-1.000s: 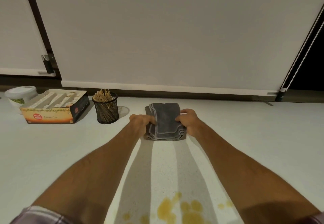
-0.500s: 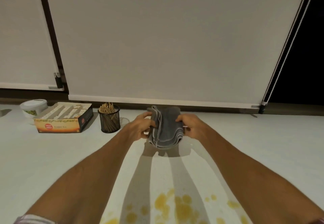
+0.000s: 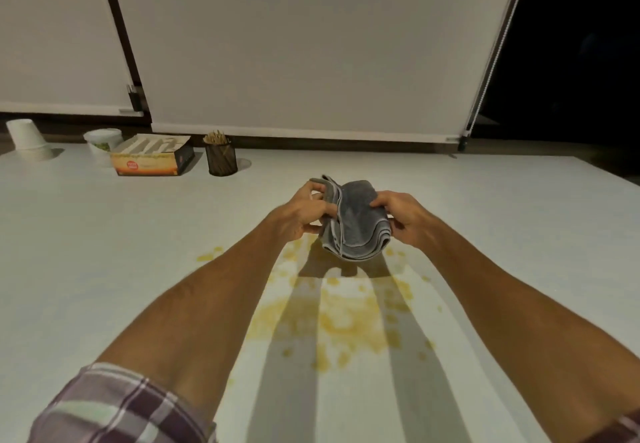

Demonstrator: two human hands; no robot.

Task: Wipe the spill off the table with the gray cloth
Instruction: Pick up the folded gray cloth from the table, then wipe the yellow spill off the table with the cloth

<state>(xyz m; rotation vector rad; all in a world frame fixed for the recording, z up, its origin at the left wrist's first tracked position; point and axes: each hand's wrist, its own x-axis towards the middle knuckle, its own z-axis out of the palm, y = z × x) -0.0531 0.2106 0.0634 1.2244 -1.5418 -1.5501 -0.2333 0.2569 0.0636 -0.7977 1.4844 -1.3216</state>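
Note:
A folded gray cloth [image 3: 356, 224] hangs in the air above the white table [image 3: 104, 252], its layered edges sagging toward me. My left hand [image 3: 306, 212] grips its left side and my right hand [image 3: 403, 215] grips its right side. Below and in front of the cloth, a yellow spill [image 3: 346, 318] spreads over the table in blotches and scattered drops, partly covered by the shadows of my arms.
At the back left stand a black mesh cup of wooden sticks [image 3: 221, 158], an open orange box [image 3: 152, 160], a white tub [image 3: 102, 143] and an upturned white paper cup [image 3: 27, 139]. White roller blinds [image 3: 311, 44] close off the far side.
Both hands lifted the cloth off the table and brought it toward me, above the far edge of the spill. The view pulled back, so more of the spill and table shows.

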